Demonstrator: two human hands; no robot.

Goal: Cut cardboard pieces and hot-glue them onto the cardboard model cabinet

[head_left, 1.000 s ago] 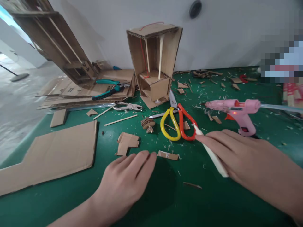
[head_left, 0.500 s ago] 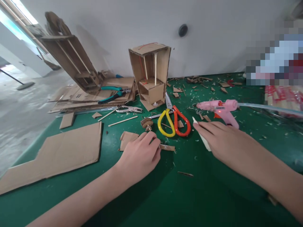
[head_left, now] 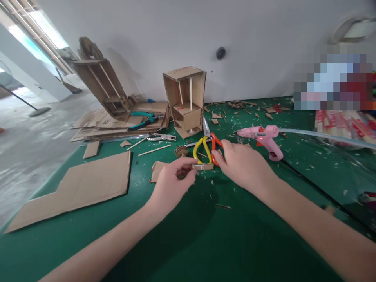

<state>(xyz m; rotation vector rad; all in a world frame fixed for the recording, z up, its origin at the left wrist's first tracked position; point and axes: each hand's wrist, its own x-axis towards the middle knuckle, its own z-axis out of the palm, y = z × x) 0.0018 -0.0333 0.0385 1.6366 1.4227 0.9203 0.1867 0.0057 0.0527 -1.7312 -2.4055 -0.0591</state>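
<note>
Brown cardboard forms the upright open-fronted box (head_left: pixel 185 102) at the far middle of the green table (head_left: pixel 211 243). Its tall upper compartment contains two pale rods (head_left: pixel 191 94) and a red string (head_left: pixel 177 94); beneath is a smaller compartment, whose contents cannot be made out. Near the centre, the left hand (head_left: pixel 176 176) pinches the left end of a narrow cardboard strip (head_left: pixel 205 167) between thumb and fingers. To its right, the right hand (head_left: pixel 237 160) is closed around the red handle of the scissors (head_left: pixel 202 150), whose yellow handle lies just beyond the strip and whose blades are spread apart. A cardboard disc assembly (head_left: pixel 181 151) sits just left of the scissors, beyond the left hand.

On the far left, a second cardboard frame (head_left: pixel 104 83), tilted and open-fronted, has two pale rods inside and rests on stacked cardboard sheets (head_left: pixel 100 127), beside teal-handled pliers (head_left: pixel 149 118). A large cut cardboard panel (head_left: pixel 96 180) lies on the near left. To the right, a pink glue gun (head_left: pixel 261 137) has a translucent glue stick (head_left: pixel 308 133) extending from its rear towards a clear plastic bag (head_left: pixel 358 131), which holds pale sticks and red-marked wrapping.
</note>
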